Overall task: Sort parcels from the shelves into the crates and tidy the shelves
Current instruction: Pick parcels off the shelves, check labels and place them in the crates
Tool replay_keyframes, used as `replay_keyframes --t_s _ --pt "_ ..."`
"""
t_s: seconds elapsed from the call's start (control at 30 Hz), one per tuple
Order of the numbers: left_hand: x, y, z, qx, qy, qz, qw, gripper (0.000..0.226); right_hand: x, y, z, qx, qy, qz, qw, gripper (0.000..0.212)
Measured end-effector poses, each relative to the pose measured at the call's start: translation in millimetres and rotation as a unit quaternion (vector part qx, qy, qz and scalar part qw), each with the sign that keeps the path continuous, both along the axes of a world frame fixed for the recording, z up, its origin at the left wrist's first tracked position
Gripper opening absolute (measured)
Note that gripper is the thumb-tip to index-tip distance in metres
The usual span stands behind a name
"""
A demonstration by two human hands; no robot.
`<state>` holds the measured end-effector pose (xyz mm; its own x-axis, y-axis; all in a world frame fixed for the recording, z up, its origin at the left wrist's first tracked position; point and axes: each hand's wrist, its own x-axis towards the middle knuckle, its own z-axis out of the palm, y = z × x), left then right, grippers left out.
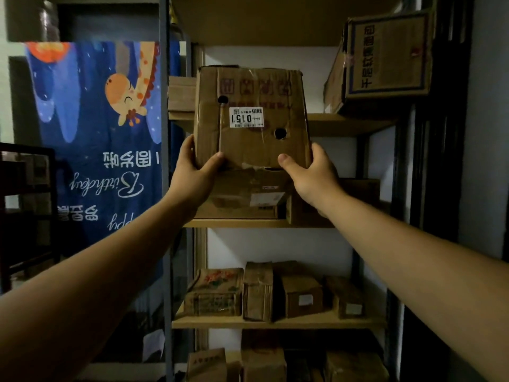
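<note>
Shelves [275,323] hold parcels [301,299]; hands [192,175] [314,177] grip carton [248,86]

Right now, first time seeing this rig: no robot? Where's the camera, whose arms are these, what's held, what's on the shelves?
No robot here. One camera, worn on a person's head, looks forward at their own bare arms. The left hand and right hand grip the lower corners of a worn cardboard box, thumbs on its front. It bears a white label. Behind stands a shelf unit with more parcels: a big box top right, a flat box just under the held one, and small parcels lower down. A blue birthday banner hangs at left.
</note>
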<state>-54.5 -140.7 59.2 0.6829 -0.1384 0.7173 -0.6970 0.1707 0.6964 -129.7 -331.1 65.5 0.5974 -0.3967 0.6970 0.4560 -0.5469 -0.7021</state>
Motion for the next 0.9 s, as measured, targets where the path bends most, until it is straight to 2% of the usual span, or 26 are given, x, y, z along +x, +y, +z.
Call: replay_keyframes --t_s 0.13,0.23,0.3,0.43,0.57,0.7,0.8,0.9 --pt "2.4 4.6 -0.5 -0.006 0.030 0.007 0.999 0.060 2.1 8.0 0.0 0.000 -0.006 0.015 1.000 0.048" --pt "6.5 7.7 -1.6 0.000 0.065 0.002 0.998 0.058 3.5 11.4 1.1 0.008 0.002 0.031 0.999 0.067" --pt "7.4 11.5 -2.7 0.011 0.063 -0.025 0.998 0.060 2.6 10.0 2.3 0.015 0.009 0.043 0.999 0.072" --pt "10.5 18.0 -0.7 0.040 0.040 -0.097 0.994 0.064 2.7 5.1 3.4 0.066 0.011 0.034 0.997 0.068" --pt "16.1 18.1 -1.8 0.062 0.047 -0.124 0.989 0.071 8.1 1.1 -0.4 0.070 0.034 0.010 0.997 0.051" --pt "22.3 20.7 -7.5 0.076 0.052 -0.092 0.991 0.079 14.5 0.2 -7.2 0.036 0.049 0.000 0.998 0.046" --pt "29.1 22.2 -9.6 0.064 0.081 -0.066 0.992 0.084 18.3 -0.6 -8.7 0.011 0.064 -0.005 0.998 0.056" --pt "37.1 23.7 -17.7 0.075 0.139 -0.031 0.987 0.083 18.4 -3.2 -8.0 0.017 0.103 0.048 0.993 0.067"
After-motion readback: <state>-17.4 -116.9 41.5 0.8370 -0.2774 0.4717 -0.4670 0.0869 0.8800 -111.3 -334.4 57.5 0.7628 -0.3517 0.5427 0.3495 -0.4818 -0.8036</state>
